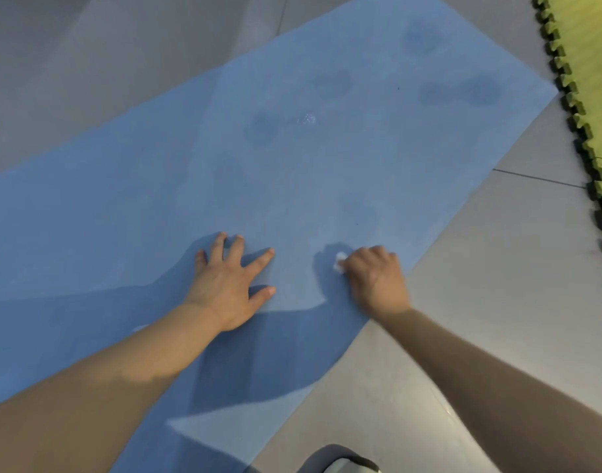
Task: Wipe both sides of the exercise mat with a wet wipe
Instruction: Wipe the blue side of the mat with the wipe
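Note:
A blue exercise mat lies flat on the grey floor, running from the lower left to the upper right. Darker damp patches mark its far half. My left hand rests palm down on the mat with its fingers spread. To its right, my right hand grips a small crumpled white wet wipe and holds it against the mat close to the mat's right edge. Most of the wipe is hidden under the curled fingers.
Grey tiled floor surrounds the mat. A green foam puzzle mat with a dark toothed edge lies at the upper right. A grey and white object shows at the bottom edge.

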The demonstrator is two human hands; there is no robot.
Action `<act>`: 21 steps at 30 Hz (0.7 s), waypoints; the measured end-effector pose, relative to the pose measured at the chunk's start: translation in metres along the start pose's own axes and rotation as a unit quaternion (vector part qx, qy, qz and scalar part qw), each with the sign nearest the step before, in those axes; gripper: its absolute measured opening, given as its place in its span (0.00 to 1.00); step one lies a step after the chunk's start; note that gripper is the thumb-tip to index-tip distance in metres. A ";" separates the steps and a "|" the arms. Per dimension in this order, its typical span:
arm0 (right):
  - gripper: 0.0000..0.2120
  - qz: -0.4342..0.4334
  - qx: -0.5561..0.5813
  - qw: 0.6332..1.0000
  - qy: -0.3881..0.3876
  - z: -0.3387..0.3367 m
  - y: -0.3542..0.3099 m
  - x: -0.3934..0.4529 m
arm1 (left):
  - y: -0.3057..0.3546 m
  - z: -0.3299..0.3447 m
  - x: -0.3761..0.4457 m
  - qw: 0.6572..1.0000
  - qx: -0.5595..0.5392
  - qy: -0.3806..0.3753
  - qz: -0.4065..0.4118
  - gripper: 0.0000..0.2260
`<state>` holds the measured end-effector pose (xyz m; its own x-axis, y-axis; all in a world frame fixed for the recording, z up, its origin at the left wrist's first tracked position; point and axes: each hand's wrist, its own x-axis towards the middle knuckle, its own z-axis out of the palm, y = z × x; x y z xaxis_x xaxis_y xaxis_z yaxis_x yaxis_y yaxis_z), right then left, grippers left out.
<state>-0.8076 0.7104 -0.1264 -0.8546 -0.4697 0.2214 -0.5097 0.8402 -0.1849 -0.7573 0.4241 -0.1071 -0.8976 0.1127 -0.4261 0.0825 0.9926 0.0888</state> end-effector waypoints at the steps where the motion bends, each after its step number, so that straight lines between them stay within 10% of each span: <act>1: 0.06 0.055 -0.017 0.998 0.003 -0.004 0.018 0.006 | 0.002 -0.002 0.000 1.000 0.000 -0.004 -0.003 0.31; 5: 0.05 0.147 -0.011 0.989 0.008 -0.009 0.010 0.009 | 0.008 -0.008 0.002 1.000 -0.008 0.000 -0.009 0.32; 13: 0.06 -0.091 0.148 0.982 -0.071 0.005 -0.133 -0.081 | 0.032 -0.009 0.015 0.995 -0.093 0.024 0.036 0.30; 21: 0.05 -0.130 0.050 0.990 -0.034 -0.004 -0.005 -0.022 | 0.032 -0.015 0.029 0.995 -0.027 0.088 0.036 0.33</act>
<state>-0.7856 0.7176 -0.1265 -0.6963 -0.6864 0.2098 -0.7175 0.6593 -0.2248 -0.7869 0.4588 -0.1033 -0.9525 0.1696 -0.2531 0.1307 0.9778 0.1636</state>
